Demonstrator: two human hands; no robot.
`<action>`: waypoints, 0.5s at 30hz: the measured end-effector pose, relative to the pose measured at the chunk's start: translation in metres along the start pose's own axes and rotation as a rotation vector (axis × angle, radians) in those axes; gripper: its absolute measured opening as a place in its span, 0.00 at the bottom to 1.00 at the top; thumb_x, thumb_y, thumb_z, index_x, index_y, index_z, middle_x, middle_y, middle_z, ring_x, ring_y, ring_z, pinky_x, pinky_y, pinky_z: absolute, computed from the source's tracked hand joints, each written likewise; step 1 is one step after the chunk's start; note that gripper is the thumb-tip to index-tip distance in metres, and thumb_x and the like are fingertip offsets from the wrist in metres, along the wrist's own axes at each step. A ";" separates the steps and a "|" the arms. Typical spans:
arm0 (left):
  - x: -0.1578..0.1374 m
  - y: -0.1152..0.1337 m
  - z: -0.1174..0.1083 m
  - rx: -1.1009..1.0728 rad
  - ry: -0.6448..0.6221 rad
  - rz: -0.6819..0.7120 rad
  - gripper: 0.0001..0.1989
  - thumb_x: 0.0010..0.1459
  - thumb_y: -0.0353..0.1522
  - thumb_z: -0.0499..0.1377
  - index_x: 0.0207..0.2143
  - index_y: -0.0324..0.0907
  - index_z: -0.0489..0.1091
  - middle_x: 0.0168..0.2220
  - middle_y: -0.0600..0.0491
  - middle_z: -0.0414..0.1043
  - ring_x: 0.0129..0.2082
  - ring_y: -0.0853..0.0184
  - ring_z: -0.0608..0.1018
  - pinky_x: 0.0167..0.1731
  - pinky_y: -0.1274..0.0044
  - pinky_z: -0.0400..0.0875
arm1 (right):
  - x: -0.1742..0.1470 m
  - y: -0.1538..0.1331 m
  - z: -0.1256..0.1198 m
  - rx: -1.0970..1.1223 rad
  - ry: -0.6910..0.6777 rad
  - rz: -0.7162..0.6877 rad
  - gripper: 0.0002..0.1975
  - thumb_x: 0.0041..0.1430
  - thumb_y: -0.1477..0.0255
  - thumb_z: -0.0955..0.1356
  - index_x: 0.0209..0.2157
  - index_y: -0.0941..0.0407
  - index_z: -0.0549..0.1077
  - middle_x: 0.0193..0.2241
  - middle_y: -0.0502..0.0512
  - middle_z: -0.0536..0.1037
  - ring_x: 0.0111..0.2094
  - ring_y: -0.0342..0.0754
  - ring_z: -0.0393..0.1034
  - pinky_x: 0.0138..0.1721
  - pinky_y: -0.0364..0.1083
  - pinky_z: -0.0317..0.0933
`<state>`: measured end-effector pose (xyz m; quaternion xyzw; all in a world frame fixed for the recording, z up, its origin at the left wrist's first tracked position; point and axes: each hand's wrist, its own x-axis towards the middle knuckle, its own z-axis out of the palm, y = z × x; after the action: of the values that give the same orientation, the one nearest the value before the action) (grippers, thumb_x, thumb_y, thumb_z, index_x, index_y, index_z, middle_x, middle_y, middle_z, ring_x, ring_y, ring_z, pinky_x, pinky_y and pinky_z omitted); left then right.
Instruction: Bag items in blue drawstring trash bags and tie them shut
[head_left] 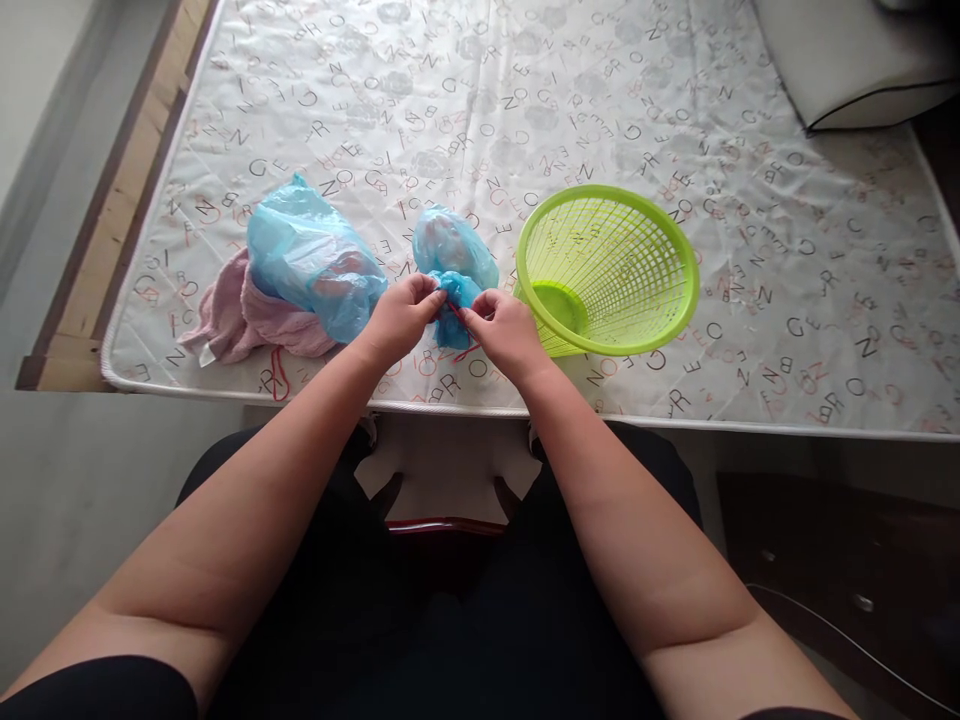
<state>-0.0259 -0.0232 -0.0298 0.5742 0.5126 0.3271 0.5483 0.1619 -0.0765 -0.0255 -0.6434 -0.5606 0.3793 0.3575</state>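
A small light-blue plastic bag [454, 245] with something inside lies on the mattress, its neck gathered towards me. A thin red string [466, 352] crosses that neck, one end trailing below. My left hand [403, 315] pinches the string at the left of the neck, thumb and forefinger closed. From the right, my right hand [508, 332] is closed in a pinch on the same string. Fingers hide part of where the string meets the bag. Left of my left hand, a larger blue plastic bag [311, 250] rests on a pink towel [240, 310].
A green plastic basket [609, 345] lies tipped towards me, right of my right hand. Another red string [280, 375] lies by the front edge of the letter-printed mattress [787, 330]. A wooden bed frame [112, 220] runs along the left; a pale cushion-like item [840, 60] sits far right.
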 end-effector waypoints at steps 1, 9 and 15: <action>-0.001 0.001 0.000 -0.008 -0.014 -0.007 0.24 0.62 0.51 0.74 0.36 0.43 0.71 0.35 0.51 0.77 0.35 0.66 0.78 0.38 0.74 0.78 | 0.000 0.000 0.001 0.055 -0.020 0.027 0.14 0.67 0.63 0.74 0.30 0.53 0.72 0.30 0.52 0.81 0.33 0.47 0.73 0.41 0.49 0.68; -0.005 0.003 -0.001 -0.027 -0.103 -0.008 0.23 0.63 0.53 0.71 0.39 0.44 0.74 0.37 0.49 0.78 0.36 0.64 0.79 0.39 0.72 0.79 | 0.004 0.005 0.009 0.411 -0.109 0.134 0.07 0.63 0.66 0.74 0.36 0.56 0.80 0.35 0.53 0.84 0.35 0.45 0.74 0.40 0.47 0.70; -0.007 0.007 -0.005 0.320 -0.147 0.061 0.13 0.65 0.42 0.67 0.34 0.42 0.77 0.30 0.53 0.75 0.31 0.66 0.73 0.32 0.74 0.67 | 0.001 0.000 0.009 0.274 -0.082 0.082 0.05 0.62 0.70 0.72 0.33 0.55 0.74 0.29 0.47 0.76 0.31 0.43 0.66 0.35 0.46 0.63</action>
<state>-0.0308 -0.0272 -0.0207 0.6917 0.4990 0.2147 0.4758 0.1540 -0.0750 -0.0296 -0.5950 -0.4908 0.4925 0.4032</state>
